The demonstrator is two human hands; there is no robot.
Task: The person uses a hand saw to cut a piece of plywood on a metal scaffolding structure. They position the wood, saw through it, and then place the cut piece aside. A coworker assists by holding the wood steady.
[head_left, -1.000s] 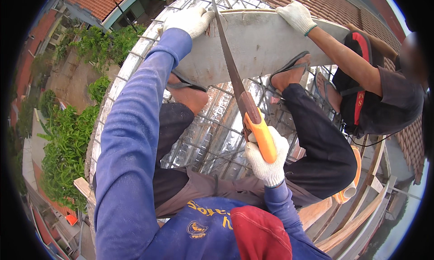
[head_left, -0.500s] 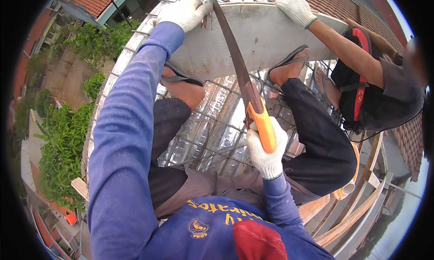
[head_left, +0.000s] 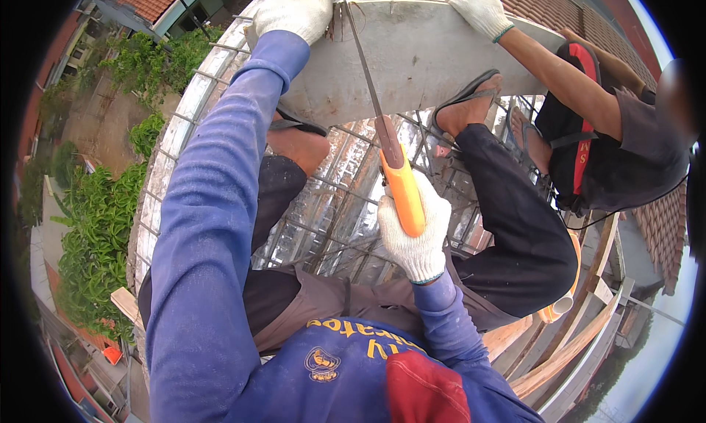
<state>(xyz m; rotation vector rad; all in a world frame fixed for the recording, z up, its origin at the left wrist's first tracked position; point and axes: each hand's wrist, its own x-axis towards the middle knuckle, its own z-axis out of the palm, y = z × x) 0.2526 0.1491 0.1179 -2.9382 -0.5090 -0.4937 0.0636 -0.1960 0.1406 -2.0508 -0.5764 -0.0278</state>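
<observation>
A grey, curved-edged board point(head_left: 412, 63) lies across the rebar in front of me. At its left end my left hand point(head_left: 296, 13), in a white knitted glove, is closed on the board; its fingertips are partly hidden. My gloved right hand point(head_left: 426, 235) is wrapped round the orange handle point(head_left: 403, 191) of a handsaw. The narrow-looking saw blade point(head_left: 366, 70) runs away from me over the board's left part, beside my left hand, where some torn fibres hang at the far edge. Another person's gloved hand point(head_left: 479, 11) rests on the board's far edge to the right.
Under my sandalled feet is a rebar grid point(head_left: 346, 202) over shiny sheeting. A pale curved formwork edge point(head_left: 158, 173) borders the left, with a drop to greenery point(head_left: 103, 239) beyond. Another person point(head_left: 618, 144) crouches at the right. Timber strips point(head_left: 566, 349) and an orange pipe point(head_left: 560, 305) lie lower right.
My right hand and the saw have shifted left and slightly away from me, and the blade now appears nearly edge-on. My left hand has moved a little farther and its fingers are more tucked.
</observation>
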